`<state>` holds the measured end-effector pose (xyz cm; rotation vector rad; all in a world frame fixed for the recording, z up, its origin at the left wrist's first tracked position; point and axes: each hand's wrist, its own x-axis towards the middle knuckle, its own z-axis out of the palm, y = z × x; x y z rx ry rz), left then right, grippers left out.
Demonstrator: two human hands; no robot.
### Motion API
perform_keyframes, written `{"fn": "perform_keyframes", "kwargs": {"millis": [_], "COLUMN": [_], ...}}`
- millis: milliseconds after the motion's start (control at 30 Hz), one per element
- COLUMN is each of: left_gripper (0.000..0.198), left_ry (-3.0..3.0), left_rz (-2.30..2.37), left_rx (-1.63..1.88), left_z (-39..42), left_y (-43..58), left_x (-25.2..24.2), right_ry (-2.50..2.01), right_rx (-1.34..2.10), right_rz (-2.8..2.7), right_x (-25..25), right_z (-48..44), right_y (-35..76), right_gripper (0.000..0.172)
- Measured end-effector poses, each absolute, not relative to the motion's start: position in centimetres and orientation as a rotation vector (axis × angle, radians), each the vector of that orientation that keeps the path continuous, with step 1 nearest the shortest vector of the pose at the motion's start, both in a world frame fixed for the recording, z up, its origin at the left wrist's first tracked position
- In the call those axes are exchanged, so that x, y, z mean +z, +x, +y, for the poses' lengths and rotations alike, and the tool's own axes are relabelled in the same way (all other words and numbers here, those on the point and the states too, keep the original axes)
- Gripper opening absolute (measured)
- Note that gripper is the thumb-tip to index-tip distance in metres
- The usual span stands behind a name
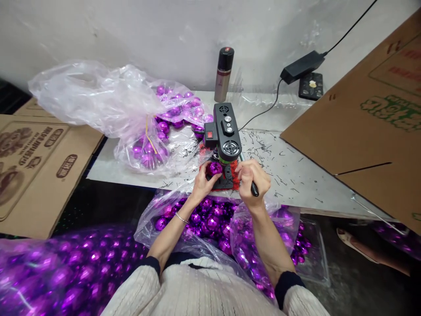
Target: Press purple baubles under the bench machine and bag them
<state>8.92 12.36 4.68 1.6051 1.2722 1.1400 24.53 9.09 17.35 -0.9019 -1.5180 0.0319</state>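
Note:
Under the head of a small black drill press (226, 131), my left hand (204, 181) has its fingers wrapped round a shiny purple ball (215, 168). My right hand (253, 181) is closed round the black-tipped lever (254, 189) at the right side of the press. The press stands on a red patch (235, 175) on the pale table. An open plastic bag of purple balls (210, 221) lies below my forearms, against the table's front edge. The spot where the press meets the ball is partly hidden.
Behind left lies a clear bag (98, 94) with purple balls. A spray can (224, 74) stands behind the press. Black shavings litter the table (296, 175). Cardboard (362, 123) is at right, a power adapter (302, 67) at back. A person's foot (355, 248) shows lower right.

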Motion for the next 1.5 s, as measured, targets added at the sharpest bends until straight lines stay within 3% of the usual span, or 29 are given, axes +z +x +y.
{"fn": "perform_keyframes", "kwargs": {"millis": [533,1167,1500], "left_gripper": [0.074,0.066,0.069], "left_ry": [1.99,2.031,2.072], "left_rz": [1.273,1.283,1.284], "left_rx": [1.184,1.231,1.261], "left_z": [13.2,12.8,13.0], "left_y": [10.1,10.2,10.1], "left_x": [2.6,2.4,2.2], "right_ry": [-0.916,-0.871,-0.952], "right_rx": [-0.007,-0.182,-0.042], "right_rz": [-1.524,-1.52,-1.446], "right_x": [16.5,10.0,15.7], "right_z": [8.8,9.7,9.0], "right_y": [24.6,24.5,24.3], "right_gripper": [0.029,0.035,0.038]}}
